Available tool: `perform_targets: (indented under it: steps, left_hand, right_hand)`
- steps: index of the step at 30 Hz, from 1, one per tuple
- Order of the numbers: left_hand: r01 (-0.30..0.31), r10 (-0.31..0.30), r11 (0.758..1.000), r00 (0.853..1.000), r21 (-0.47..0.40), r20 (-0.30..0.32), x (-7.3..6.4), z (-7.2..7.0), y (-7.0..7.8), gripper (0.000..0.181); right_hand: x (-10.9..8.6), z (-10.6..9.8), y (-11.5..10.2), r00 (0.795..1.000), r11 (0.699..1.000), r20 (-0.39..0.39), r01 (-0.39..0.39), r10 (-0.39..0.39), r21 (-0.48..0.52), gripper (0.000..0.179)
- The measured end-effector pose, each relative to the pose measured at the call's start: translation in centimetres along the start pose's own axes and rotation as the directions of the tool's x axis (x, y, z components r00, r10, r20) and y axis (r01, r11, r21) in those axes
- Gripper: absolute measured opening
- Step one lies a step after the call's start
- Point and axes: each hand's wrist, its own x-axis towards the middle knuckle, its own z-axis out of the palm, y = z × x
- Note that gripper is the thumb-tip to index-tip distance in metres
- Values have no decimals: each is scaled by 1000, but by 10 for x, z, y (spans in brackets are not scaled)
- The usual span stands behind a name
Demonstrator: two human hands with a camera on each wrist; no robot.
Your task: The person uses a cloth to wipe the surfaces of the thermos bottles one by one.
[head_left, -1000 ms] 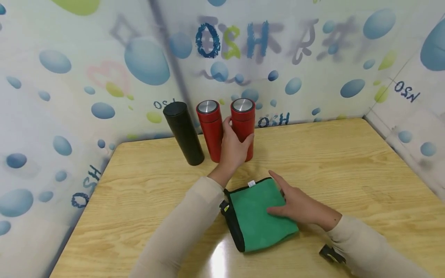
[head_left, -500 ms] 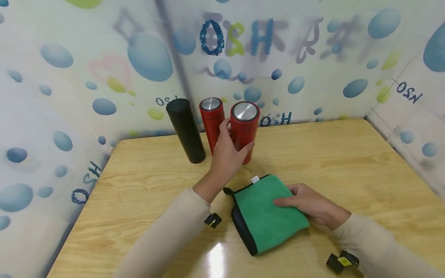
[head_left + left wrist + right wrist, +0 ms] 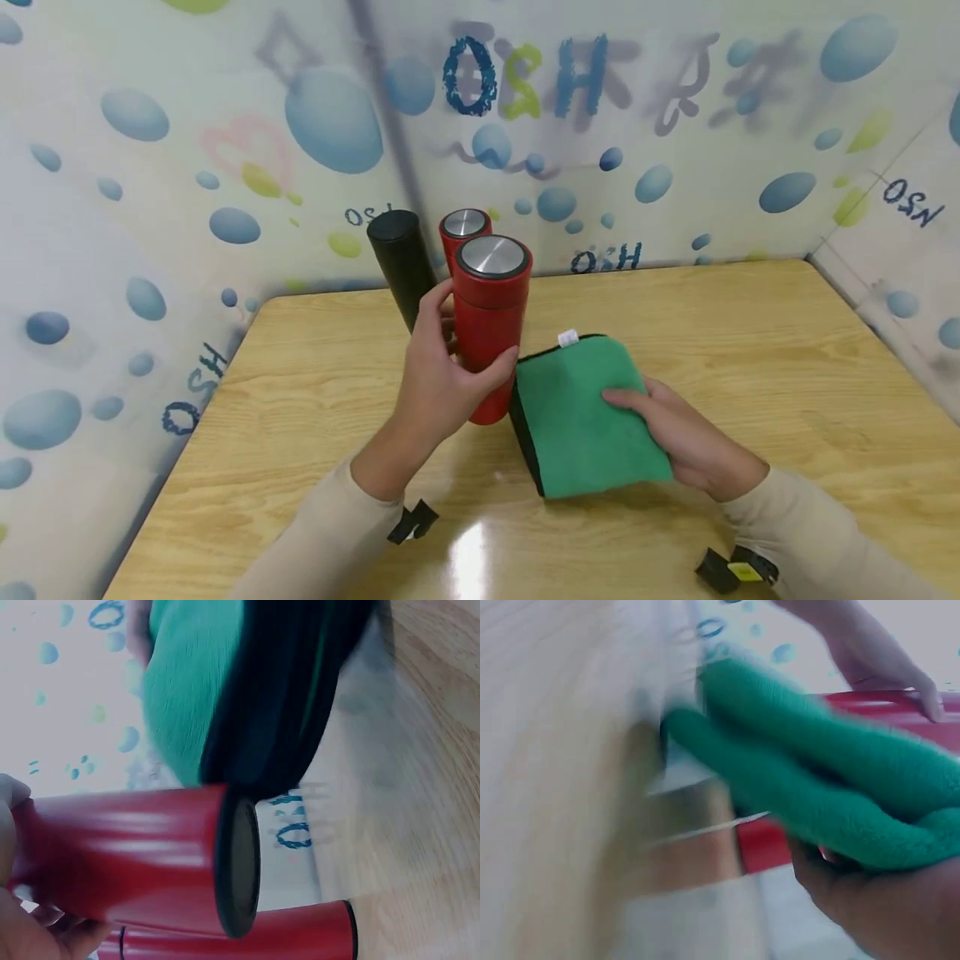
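My left hand (image 3: 442, 371) grips a red thermos flask (image 3: 491, 325) with a silver-topped lid, held up off the table and nearly upright. In the left wrist view the dark-rimmed base of this flask (image 3: 135, 859) shows, clear of the wood. My right hand (image 3: 693, 437) pinches a folded green cloth (image 3: 592, 417) with black edging and a small white tag, thumb on top. The right wrist view shows the cloth's folded layers (image 3: 817, 795) raised above the table. The cloth's left edge is close beside the held flask; whether they touch I cannot tell.
A second red flask (image 3: 463, 225) stands behind the held one, mostly hidden by it. Left of that is a black flask (image 3: 405, 258). The wooden table (image 3: 750, 358) meets a patterned wall covering (image 3: 652, 108) at its back edge.
My left hand has lifted the right-hand red flask from the back and brought it nearer and left. My right hand has taken hold of the green cloth and raised it.
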Motion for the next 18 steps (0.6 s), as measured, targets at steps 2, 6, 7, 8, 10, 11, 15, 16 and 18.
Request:
perform_targets:
  steps: [2, 6, 7, 8, 10, 11, 15, 16, 18]
  left_hand:
    - [25, -24, 999, 1000, -47, 11, -4, -2, 0, 81]
    - [44, -39, 993, 998, -107, 48, -10, -1, 3, 81]
    - [45, -38, 992, 997, -114, 60, -11, 0, 4, 81]
    - [46, -37, 992, 997, -122, 71, -13, 1, 5, 81]
    - [46, -33, 990, 995, -131, 96, -16, 5, 7, 82]
    - [45, -30, 990, 994, -137, 110, -17, 6, 8, 82]
    - [55, -29, 987, 985, -154, 169, -21, 13, 11, 82]
    - [57, -28, 986, 983, -157, 180, -22, 14, 11, 83]
    - [61, -28, 984, 981, -167, 194, -24, 16, 11, 83]
  right_hand:
    - [-1, 7, -7, 998, 998, -41, 43, -41, 36, 69]
    - [-2, 20, -23, 985, 981, -97, 151, -140, 125, 61]
    - [-3, 24, -25, 981, 973, -102, 180, -166, 143, 59]
    - [-4, 27, -27, 976, 967, -108, 204, -189, 154, 57]
    - [-5, 34, -29, 965, 955, -120, 249, -231, 163, 56]
    - [-6, 37, -29, 960, 949, -120, 269, -252, 162, 56]
    - [-8, 46, -27, 943, 934, -145, 322, -301, 155, 53]
    - [-8, 47, -25, 939, 930, -140, 333, -313, 154, 52]
    - [-10, 47, -22, 929, 919, -127, 363, -346, 150, 50]
